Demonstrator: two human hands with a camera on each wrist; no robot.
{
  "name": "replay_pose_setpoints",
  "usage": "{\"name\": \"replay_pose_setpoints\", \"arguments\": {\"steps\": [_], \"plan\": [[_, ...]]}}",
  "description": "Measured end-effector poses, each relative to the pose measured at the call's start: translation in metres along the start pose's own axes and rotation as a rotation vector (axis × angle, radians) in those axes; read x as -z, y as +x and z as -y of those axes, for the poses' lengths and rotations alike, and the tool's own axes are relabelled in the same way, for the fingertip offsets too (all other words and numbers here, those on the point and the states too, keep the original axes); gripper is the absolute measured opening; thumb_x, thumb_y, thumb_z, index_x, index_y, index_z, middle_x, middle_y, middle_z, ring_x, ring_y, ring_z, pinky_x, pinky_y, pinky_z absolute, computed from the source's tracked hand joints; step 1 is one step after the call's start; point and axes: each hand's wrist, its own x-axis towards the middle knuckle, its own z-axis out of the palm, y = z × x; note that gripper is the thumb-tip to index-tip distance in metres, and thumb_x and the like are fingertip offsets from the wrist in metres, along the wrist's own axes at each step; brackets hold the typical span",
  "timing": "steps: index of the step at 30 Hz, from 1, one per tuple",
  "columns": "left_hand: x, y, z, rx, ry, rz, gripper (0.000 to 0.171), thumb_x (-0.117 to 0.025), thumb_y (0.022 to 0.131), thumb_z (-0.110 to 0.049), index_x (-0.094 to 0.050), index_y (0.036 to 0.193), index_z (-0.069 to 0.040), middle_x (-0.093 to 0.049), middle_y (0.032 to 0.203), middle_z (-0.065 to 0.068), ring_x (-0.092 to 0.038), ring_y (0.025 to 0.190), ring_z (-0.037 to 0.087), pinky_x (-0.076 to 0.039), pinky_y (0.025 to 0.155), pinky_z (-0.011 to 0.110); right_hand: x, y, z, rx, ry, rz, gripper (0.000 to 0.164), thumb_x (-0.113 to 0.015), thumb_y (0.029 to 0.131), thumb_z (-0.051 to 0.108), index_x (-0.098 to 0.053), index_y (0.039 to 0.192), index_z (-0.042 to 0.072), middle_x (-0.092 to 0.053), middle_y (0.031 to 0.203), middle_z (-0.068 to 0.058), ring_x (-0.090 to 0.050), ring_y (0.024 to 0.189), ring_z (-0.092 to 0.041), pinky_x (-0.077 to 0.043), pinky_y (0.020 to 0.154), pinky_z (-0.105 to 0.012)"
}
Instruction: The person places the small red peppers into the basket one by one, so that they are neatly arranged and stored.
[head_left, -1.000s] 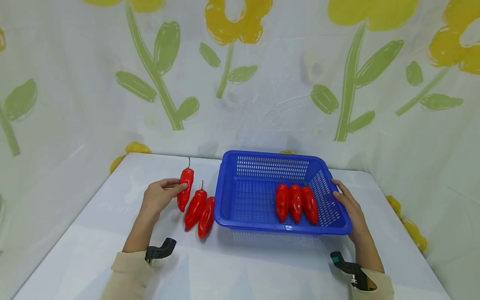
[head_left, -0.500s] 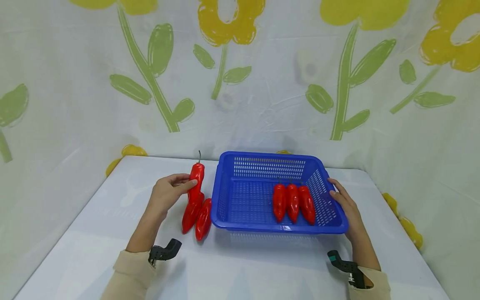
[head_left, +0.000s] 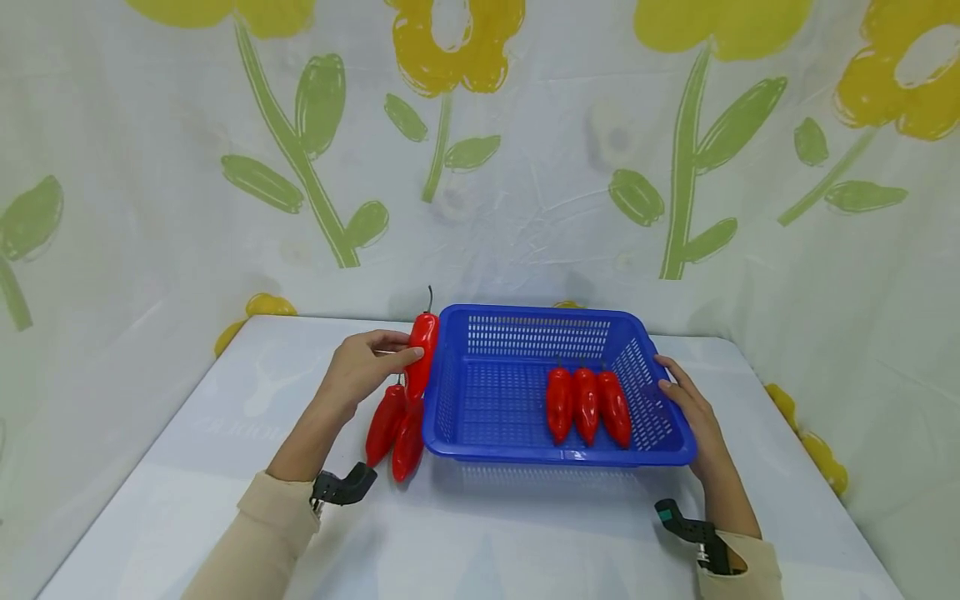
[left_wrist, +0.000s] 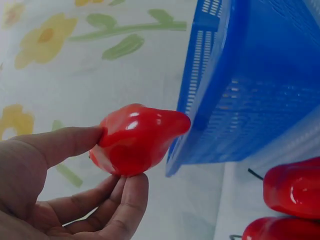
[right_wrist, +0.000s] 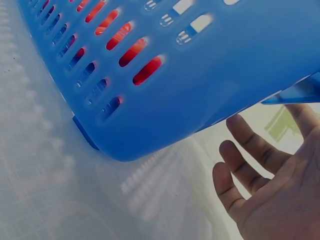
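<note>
In the head view, my left hand [head_left: 363, 371] pinches a red pepper [head_left: 423, 342] between thumb and fingers. The pepper is upright, stem up, just outside the left wall of the blue basket [head_left: 558, 457]. The left wrist view shows this held pepper [left_wrist: 135, 140] close to the basket wall [left_wrist: 250, 100]. Two more red peppers, one left [head_left: 385, 425] and one right [head_left: 408, 442], lie on the table below it. My right hand [head_left: 701, 417] holds the basket's right rim. Seen from the right wrist, several fingers of that hand [right_wrist: 280, 185] are under the rim.
Inside the basket, three red peppers [head_left: 585, 406] lie side by side toward the right. The basket stands on a white table [head_left: 480, 533], near its back edge. A white curtain [head_left: 540, 167] printed with yellow flowers hangs behind and at the sides.
My left hand has carried the held pepper to the right, past the two lying peppers and up to the basket's left side. The right hand has stayed at the right rim.
</note>
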Motion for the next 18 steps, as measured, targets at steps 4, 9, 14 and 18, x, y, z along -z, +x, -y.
{"name": "replay_pose_setpoints", "arguments": {"steps": [4, 9, 14, 18], "plan": [[-0.006, 0.005, -0.007, -0.008, -0.010, 0.039, 0.051, -0.073, 0.090, -0.033, -0.062, 0.131, -0.005, -0.066, 0.122, 0.016, -0.066, 0.107, 0.032, -0.046, 0.101, 0.057, -0.001, 0.000, 0.000, -0.004, 0.002, 0.001, 0.060, -0.044, 0.102, 0.053, -0.022, 0.158, 0.043, -0.017, 0.164, -0.017, -0.034, 0.139, -0.044, -0.059, 0.082, -0.030], [-0.015, 0.010, -0.017, -0.009, -0.027, 0.091, 0.051, -0.074, 0.090, -0.033, -0.062, 0.130, -0.004, -0.068, 0.119, 0.015, -0.071, 0.098, 0.027, -0.049, 0.099, 0.054, -0.001, 0.000, -0.001, -0.011, 0.000, -0.003, 0.061, -0.044, 0.102, 0.053, -0.021, 0.158, 0.044, -0.017, 0.164, -0.017, -0.033, 0.139, -0.044, -0.059, 0.082, -0.030], [-0.023, 0.016, -0.027, 0.008, -0.060, 0.131, 0.049, -0.076, 0.089, -0.031, -0.063, 0.128, -0.004, -0.069, 0.115, 0.015, -0.073, 0.090, 0.024, -0.051, 0.098, 0.047, 0.000, 0.001, 0.000, -0.009, 0.001, -0.005, 0.061, -0.045, 0.102, 0.054, -0.021, 0.158, 0.044, -0.017, 0.164, -0.016, -0.034, 0.139, -0.044, -0.059, 0.081, -0.030], [-0.029, 0.022, -0.032, 0.028, -0.045, 0.156, 0.048, -0.077, 0.088, -0.031, -0.064, 0.126, -0.004, -0.069, 0.115, 0.014, -0.073, 0.089, 0.023, -0.052, 0.098, 0.044, 0.000, 0.002, -0.001, -0.007, 0.000, -0.001, 0.063, -0.045, 0.101, 0.054, -0.020, 0.158, 0.044, -0.016, 0.164, -0.017, -0.033, 0.139, -0.045, -0.059, 0.081, -0.031]]}}
